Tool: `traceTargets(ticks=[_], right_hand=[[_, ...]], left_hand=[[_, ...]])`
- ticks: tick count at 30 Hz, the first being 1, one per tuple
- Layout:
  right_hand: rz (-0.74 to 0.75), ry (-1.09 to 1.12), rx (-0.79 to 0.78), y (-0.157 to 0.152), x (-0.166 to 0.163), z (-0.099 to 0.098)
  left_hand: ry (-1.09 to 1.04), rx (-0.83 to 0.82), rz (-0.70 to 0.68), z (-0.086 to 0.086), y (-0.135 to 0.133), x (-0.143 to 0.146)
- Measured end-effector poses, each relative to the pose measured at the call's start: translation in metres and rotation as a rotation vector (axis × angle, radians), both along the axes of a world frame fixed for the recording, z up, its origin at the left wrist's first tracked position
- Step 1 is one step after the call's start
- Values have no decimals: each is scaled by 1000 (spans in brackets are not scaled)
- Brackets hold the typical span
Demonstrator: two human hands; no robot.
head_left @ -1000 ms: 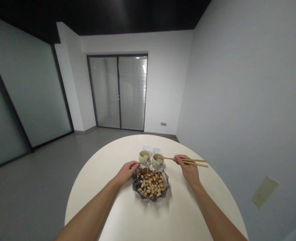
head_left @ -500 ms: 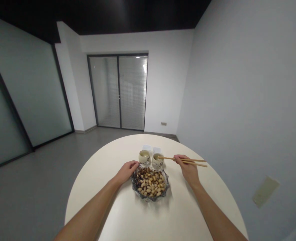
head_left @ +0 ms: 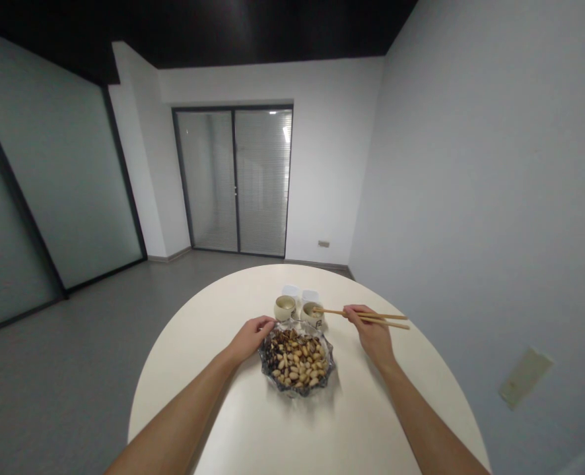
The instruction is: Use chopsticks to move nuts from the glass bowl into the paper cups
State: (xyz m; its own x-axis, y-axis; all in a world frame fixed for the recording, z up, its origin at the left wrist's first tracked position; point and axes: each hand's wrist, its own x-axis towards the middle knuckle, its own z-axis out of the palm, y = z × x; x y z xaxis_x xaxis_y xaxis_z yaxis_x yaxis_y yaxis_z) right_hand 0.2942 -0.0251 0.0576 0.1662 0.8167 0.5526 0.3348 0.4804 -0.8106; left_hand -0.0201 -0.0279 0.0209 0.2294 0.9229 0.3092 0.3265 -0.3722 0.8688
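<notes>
My right hand is closed round a pair of wooden chopsticks. Their tips reach left into a small pale cup with a dark mark on its side. A second cup stands just left of it. My left hand grips the left rim of a scalloped glass bowl, fingers and thumb at its edge. Light-shelled nuts fill the front of the bowl, with darker nuts or seeds toward the back and left. Whether the chopsticks pinch anything inside the cup is too small to tell.
Two whitish, flat pieces, one a small lid-like square, lie behind the cups. Everything stands on a round white table. A wall runs close along the right, and glass doors are at the back.
</notes>
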Motion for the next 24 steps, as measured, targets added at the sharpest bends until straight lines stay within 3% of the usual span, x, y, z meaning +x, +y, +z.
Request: traceTargets(ticks=[14,24], right_hand=[[-9,36,31,1,0,0],[232,-32,-22,-17,-20,4]], left_hand=[[31,13,3,-4,2,-2],[9,9,-13,-2,1,-1]])
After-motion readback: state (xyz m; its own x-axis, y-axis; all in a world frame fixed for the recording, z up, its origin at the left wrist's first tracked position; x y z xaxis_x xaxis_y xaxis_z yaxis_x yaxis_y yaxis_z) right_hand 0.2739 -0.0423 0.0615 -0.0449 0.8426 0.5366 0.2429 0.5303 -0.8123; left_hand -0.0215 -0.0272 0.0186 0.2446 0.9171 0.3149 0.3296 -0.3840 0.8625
